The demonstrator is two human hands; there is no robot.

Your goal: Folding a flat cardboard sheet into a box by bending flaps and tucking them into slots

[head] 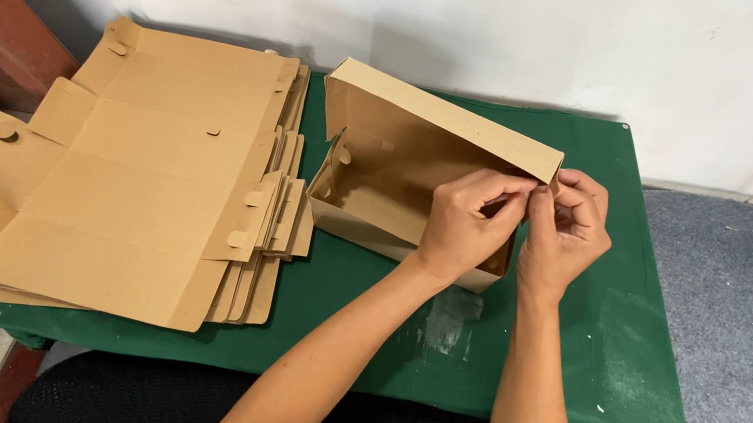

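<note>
- A half-folded brown cardboard box (402,180) sits on the green tabletop (616,350), a little right of the middle and toward the far edge.
- The box lies open toward the person, with one long wall standing up at the back and leaning over the hollow inside.
- The left hand (463,223) reaches over the near wall of the box at its right end; its grip is pinched on the cardboard at the top right corner, thumb and fingers closed around the edge.
- The right hand (567,227) is just beside the left one, touching it, and its grip is likewise clenched on the same right-hand corner of the box from the outside.
- Both forearms come up from the bottom of the view and meet at that corner.
- A stack of flat box blanks (130,178) lies on the left part of the tabletop, unfolded, with small tabs and slots along the edges; it overhangs the left side and lies just beside the box.
- Grey carpet (750,331) covers the floor to the right of the tabletop.
- A white wall (448,12) stands behind.
</note>
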